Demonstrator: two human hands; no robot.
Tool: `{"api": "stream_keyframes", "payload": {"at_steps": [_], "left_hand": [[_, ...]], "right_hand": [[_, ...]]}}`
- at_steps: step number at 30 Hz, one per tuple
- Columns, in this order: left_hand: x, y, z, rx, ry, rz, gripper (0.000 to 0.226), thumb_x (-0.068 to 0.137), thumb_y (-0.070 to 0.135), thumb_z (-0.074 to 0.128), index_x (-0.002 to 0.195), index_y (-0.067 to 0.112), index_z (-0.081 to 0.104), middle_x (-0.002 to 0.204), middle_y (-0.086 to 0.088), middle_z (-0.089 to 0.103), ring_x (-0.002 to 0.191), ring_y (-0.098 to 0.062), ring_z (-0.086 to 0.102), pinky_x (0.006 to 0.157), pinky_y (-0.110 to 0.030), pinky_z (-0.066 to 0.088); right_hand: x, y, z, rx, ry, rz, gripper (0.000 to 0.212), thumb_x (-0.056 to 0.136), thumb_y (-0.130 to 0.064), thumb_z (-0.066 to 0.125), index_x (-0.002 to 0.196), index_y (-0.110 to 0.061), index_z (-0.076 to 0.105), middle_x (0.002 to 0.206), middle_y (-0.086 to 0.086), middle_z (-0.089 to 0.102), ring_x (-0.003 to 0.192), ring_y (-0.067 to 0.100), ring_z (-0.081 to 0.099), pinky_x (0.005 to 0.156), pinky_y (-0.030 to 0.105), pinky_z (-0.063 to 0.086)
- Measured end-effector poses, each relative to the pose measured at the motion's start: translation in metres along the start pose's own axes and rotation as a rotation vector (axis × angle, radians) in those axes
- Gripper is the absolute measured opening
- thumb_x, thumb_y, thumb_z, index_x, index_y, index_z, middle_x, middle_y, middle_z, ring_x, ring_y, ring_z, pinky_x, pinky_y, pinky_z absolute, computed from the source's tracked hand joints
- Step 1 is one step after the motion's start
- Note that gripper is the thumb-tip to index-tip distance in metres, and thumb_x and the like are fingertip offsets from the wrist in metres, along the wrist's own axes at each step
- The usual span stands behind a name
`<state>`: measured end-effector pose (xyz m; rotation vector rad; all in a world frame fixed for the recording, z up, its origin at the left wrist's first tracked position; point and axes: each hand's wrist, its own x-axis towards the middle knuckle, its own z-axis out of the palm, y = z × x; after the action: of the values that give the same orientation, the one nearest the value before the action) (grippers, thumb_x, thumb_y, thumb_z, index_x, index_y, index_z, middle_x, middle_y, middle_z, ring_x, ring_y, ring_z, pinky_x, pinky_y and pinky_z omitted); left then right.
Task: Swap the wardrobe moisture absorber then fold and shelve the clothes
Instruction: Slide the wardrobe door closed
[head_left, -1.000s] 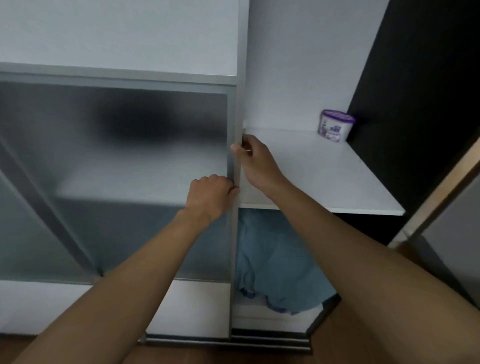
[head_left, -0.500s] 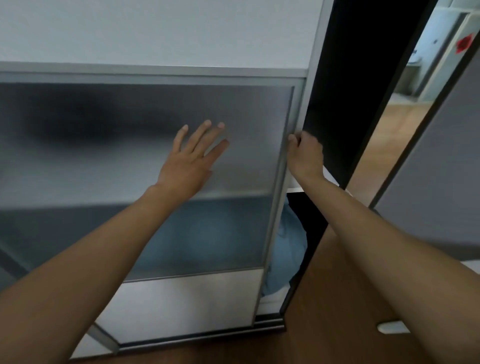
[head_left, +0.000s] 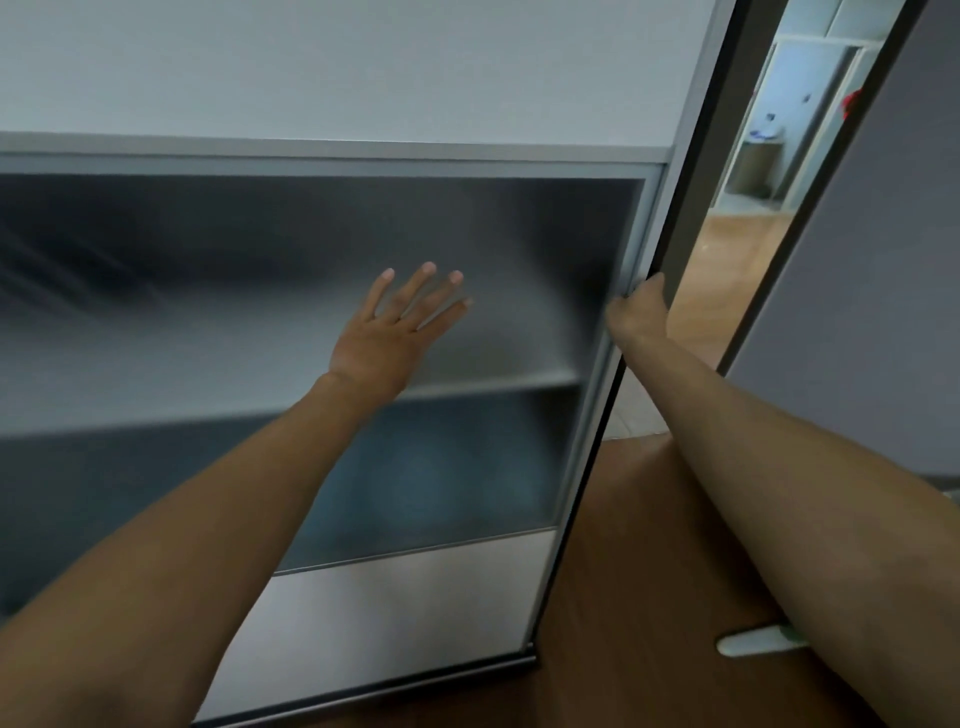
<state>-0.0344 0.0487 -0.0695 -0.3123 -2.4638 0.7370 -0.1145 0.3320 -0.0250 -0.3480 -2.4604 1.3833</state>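
Sliding door (head_left: 467, 223) moved further right, left hand (head_left: 387, 340) fingers (head_left: 415, 288) spread on glass, right hand (head_left: 636, 314) gripping its edge

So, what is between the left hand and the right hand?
In the head view, only bare frosted glass of the sliding door separates left hand and right hand.

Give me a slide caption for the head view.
Left hand open against the frosted sliding door, right hand gripping its edge.

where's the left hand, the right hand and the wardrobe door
left hand (head_left: 382, 340): head view, back of the hand
right hand (head_left: 635, 310): head view, back of the hand, at the door's edge
wardrobe door (head_left: 208, 291): head view, frosted panel
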Motion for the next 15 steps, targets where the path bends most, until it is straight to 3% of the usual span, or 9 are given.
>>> {"api": "stream_keyframes", "payload": {"at_steps": [3,7,12,15], "left_hand": [[0.007,0.010,-0.004,0.014,-0.020,0.026,0.105,0.092,0.005,0.052,0.146,0.028,-0.036,0.147,0.002,-0.051,0.148,-0.027,-0.023,0.119,-0.051,-0.008],[0.015,0.021,-0.009,0.033,-0.040,0.058,0.105,0.086,-0.007,0.043,0.144,0.027,-0.038,0.146,0.000,-0.051,0.150,-0.029,-0.020,0.118,-0.053,-0.009],[0.017,0.031,-0.014,0.018,-0.040,0.010,0.110,0.080,-0.009,0.047,0.149,0.025,-0.030,0.148,-0.002,-0.050,0.149,-0.032,-0.020,0.118,-0.056,-0.008],[0.014,0.035,-0.023,-0.029,-0.056,-0.032,0.102,0.080,0.000,0.053,0.155,0.024,-0.012,0.160,-0.004,-0.032,0.150,-0.033,-0.016,0.119,-0.056,-0.002]], "right_hand": [[0.004,0.006,0.000,0.006,0.079,0.048,0.048,0.096,-0.005,0.050,0.141,0.000,0.035,0.141,0.019,0.050,0.131,0.035,0.048,0.105,0.034,0.038],[0.013,0.015,-0.010,-0.007,0.098,0.036,0.028,0.097,-0.004,0.047,0.125,-0.006,0.047,0.133,0.021,0.054,0.123,0.035,0.053,0.097,0.034,0.041],[0.013,0.020,-0.013,0.134,0.056,0.060,0.048,0.094,-0.004,0.049,0.141,-0.001,0.040,0.138,0.019,0.053,0.128,0.032,0.051,0.102,0.032,0.041],[-0.003,0.020,-0.007,0.266,0.053,0.081,0.061,0.090,-0.005,0.053,0.147,-0.003,0.033,0.145,0.017,0.048,0.135,0.029,0.046,0.112,0.033,0.037]]}}
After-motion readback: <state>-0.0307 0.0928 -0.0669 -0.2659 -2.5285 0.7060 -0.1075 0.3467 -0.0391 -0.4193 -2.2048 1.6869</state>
